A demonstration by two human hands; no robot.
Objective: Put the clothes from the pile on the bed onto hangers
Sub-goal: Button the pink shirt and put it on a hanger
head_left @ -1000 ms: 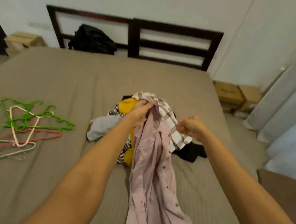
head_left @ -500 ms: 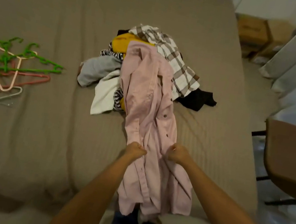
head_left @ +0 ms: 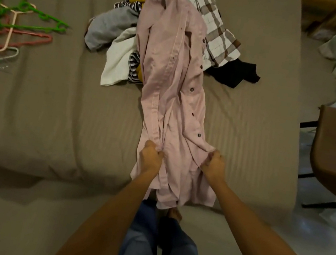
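I am gripping the pink shirt [head_left: 170, 73], lying along the bed [head_left: 35, 107] from the pile [head_left: 119, 39] to the near edge, left hand [head_left: 151, 157] curled on its buttonhole strip, right hand [head_left: 213, 167] pinching the button side, judging an even pull apart best.

No legible text anywhere.

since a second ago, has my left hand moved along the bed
Yes. The left hand has come from the clothes pile back to the near edge of the bed, gripping the pink shirt.
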